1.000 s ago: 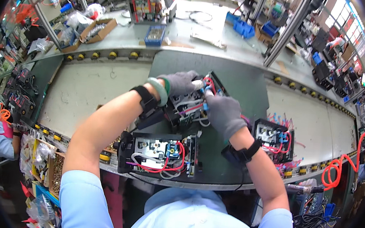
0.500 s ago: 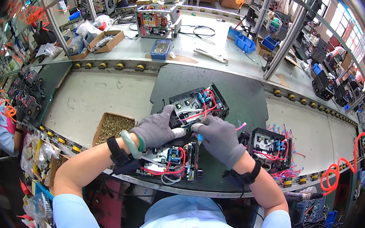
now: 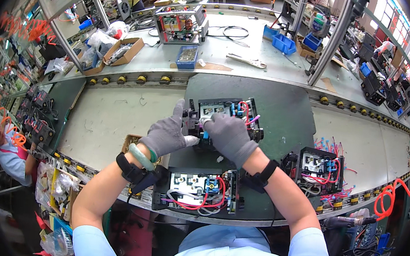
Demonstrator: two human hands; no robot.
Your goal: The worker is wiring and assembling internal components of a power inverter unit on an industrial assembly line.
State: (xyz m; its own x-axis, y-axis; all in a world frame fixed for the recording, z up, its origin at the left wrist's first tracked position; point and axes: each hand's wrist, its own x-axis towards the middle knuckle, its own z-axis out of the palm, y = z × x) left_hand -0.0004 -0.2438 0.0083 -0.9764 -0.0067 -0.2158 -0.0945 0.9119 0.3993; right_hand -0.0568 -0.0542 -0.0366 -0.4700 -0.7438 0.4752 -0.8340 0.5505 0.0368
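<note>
A black-framed electrical unit (image 3: 222,107) with a pale metal plate and red and blue wiring lies on the dark green board (image 3: 285,111). My left hand (image 3: 165,136), in a grey glove, is at its left end, thumb and forefinger stretched wide apart. My right hand (image 3: 231,136), also gloved, reaches over the unit's near side with fingers curled at its left part. What those fingers pinch, if anything, is hidden. Nearer to me lies a second similar unit (image 3: 196,189) with red and white wires, untouched.
A third unit (image 3: 317,166) sits to the right beside pink and red wires. Behind my left hand, a box of small brass-coloured parts (image 3: 128,142) is partly covered. A roller rail (image 3: 165,80) crosses behind the board. Beyond stand a blue bin (image 3: 187,57) and locking pliers (image 3: 246,60). An orange coiled hose (image 3: 383,199) hangs right.
The far unit has turned from a slant to nearly square with the board. My left forefinger has stretched out, and my right hand has moved to the unit's left part. The view has shifted slightly.
</note>
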